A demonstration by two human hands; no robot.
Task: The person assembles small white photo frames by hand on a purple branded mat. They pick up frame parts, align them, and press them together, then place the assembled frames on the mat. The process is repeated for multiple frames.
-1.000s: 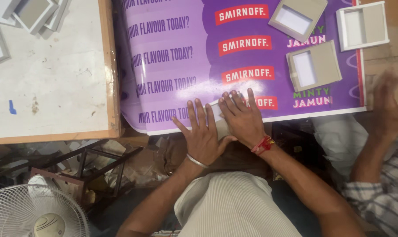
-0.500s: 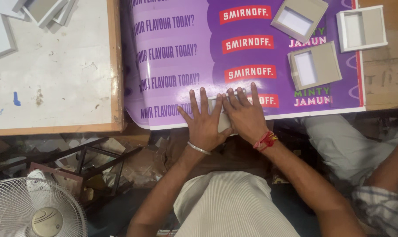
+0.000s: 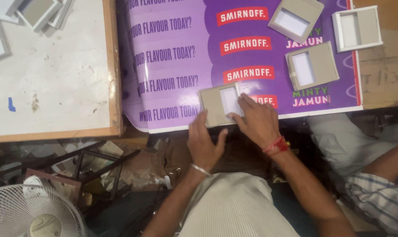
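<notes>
Grey card frame [image 3: 220, 105] with 1 white window lies flat on the purple sheet [image 3: 177, 66]; your right hand [image 3: 257, 119] presses it open-palmed, your left hand [image 3: 203, 142] touches its edge, fingers loose, gripping nothing.

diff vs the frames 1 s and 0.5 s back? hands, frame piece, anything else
The grey card frame was hidden under both flat palms; now it shows. The left hand has slid back to its near edge; the right hand presses its right side. The three other frames and purple sheet stayed.
</notes>
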